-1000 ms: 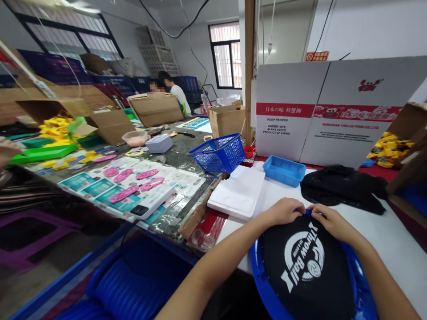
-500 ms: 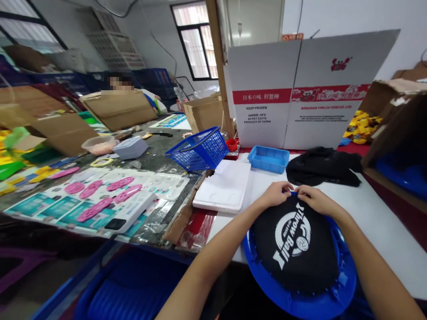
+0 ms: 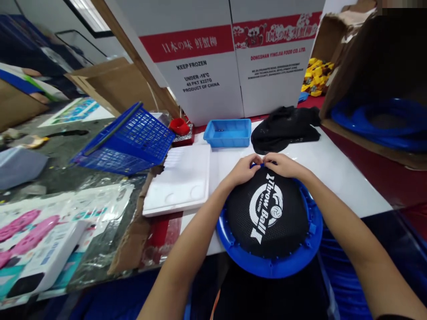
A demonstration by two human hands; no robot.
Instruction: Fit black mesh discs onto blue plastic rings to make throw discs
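A throw ball disc, made of a blue plastic ring [image 3: 267,269] with black mesh fabric [image 3: 290,218] across it, leans over the near edge of the white tabletop. White "Throw Ball" lettering is printed on the mesh. At the disc's far rim, my left hand [image 3: 245,169] pinches the edge with thumb and fingers. Close beside it, my right hand [image 3: 283,164] pinches the same stretch of rim. The fingertips of both hands nearly meet, and what exactly lies between them is too small to make out. Small pegs show around the ring's inner edge.
Beyond my hands are a light blue tray [image 3: 228,133] and a heap of black fabric [image 3: 283,129]. A white foam block [image 3: 178,182] and a tilted blue basket [image 3: 133,142] stand left. On the right, a cardboard box [image 3: 362,151] holds blue rings. A white carton [image 3: 213,98] stands behind.
My view has turned right and down, nearer the white table. Both hands still pinch the disc's far rim, and the disc appears a little less tilted toward me.
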